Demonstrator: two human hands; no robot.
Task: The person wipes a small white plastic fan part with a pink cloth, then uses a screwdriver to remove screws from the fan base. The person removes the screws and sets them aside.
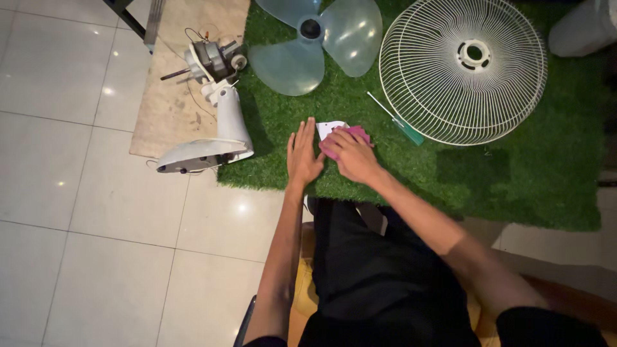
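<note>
Far left: pale floor tiles [77, 212], glare spots on them. Next, a tan mat [168, 109] with a fan motor [212, 61] lying on it, bare shaft pointing left and slightly down, thin wires trailing. Below the motor, a white stand [222, 132], neck running up to the motor, flat base tipped on edge near the corner of the green turf [514, 167].

On the turf, top centre, a translucent blade [321, 38], three lobes, topmost lobe cut off by the frame edge.

Lower centre: left hand [303, 154] flat on the turf, fingers together and pointing away from the body, holding nothing, just left of a white piece [329, 128]. Only a small corner of that piece visible, pointed edge toward the left hand; shape and long axis not possible to tell. Right hand [350, 154] pressed down over a pink cloth [355, 133], fingers curled onto it, cloth bunched, mostly hidden under the fingers, lying on or against the white piece.

Right of the hands, a thin rod [393, 117] with a green end, long axis slanting from upper left to lower right, tip under the rim of a white grille [463, 67] lying flat. Top right corner, a grey object [585, 26], cut off, hard to identify.
</note>
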